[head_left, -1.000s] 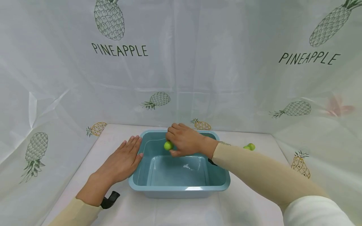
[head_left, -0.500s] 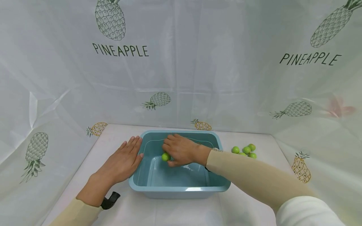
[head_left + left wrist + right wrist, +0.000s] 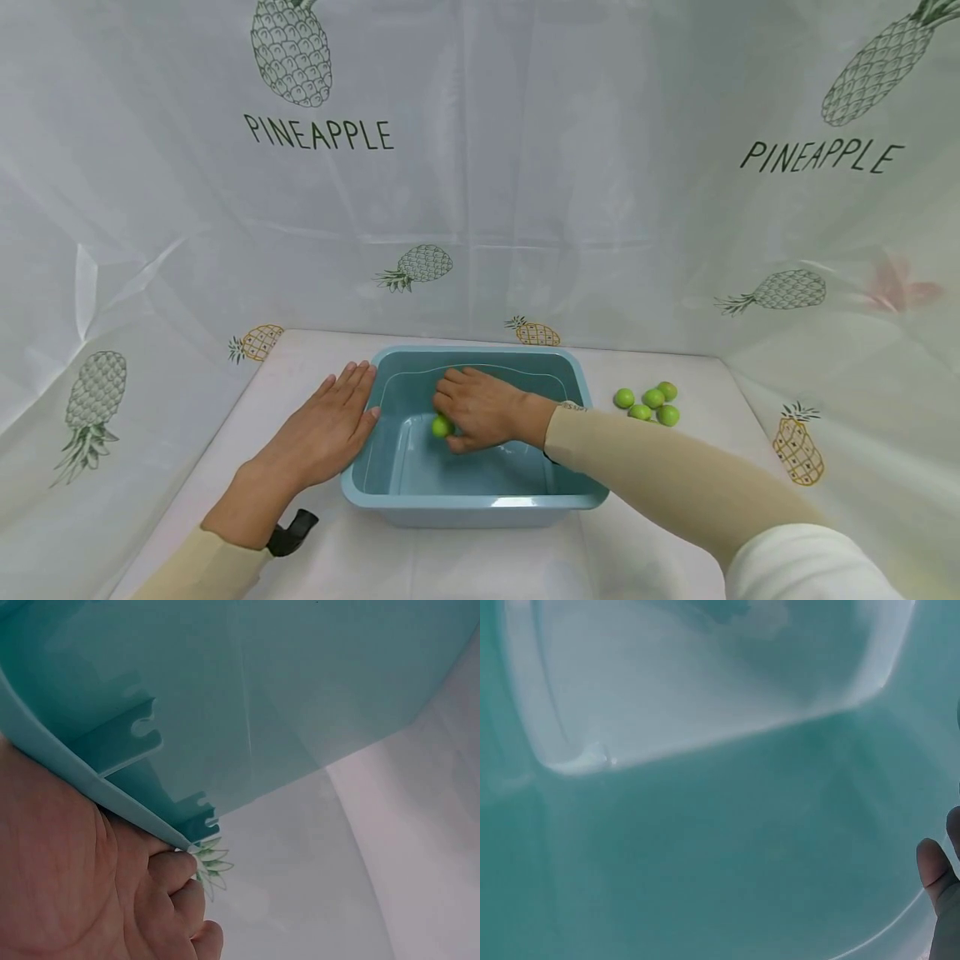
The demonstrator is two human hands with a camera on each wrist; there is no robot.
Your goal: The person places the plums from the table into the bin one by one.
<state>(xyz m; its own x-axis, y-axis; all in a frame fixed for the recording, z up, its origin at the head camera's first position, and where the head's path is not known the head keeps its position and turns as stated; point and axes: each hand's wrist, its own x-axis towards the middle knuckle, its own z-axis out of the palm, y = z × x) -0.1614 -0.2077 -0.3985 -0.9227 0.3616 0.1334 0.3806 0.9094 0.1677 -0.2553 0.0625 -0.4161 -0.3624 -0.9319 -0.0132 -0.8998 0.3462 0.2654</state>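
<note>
A blue-green plastic basin [image 3: 480, 502] stands on the white-covered table. Inside it, low above the floor, my right hand [image 3: 483, 410] grips a small green lime [image 3: 442, 426] between thumb and fingers. My left hand [image 3: 322, 429] lies with straight fingers along the basin's left rim. From the left wrist, the palm [image 3: 67, 862] presses against the rim, beside the basin's outer wall [image 3: 300, 690]. The right wrist view takes in the basin's inside [image 3: 705, 847] and some fingertips [image 3: 932, 862] at its edge; the lime is out of sight there.
Several loose limes [image 3: 654, 398] lie on the table right of the basin, close behind the right forearm. White sheeting [image 3: 600, 167] printed with pineapples hangs at the back and sides. The table's back edge [image 3: 645, 352] runs just behind the basin.
My right hand has gone down into the basin with the lime, most of the way in the first half second. The forearm's shift uncovers more limes. My left hand stays put.
</note>
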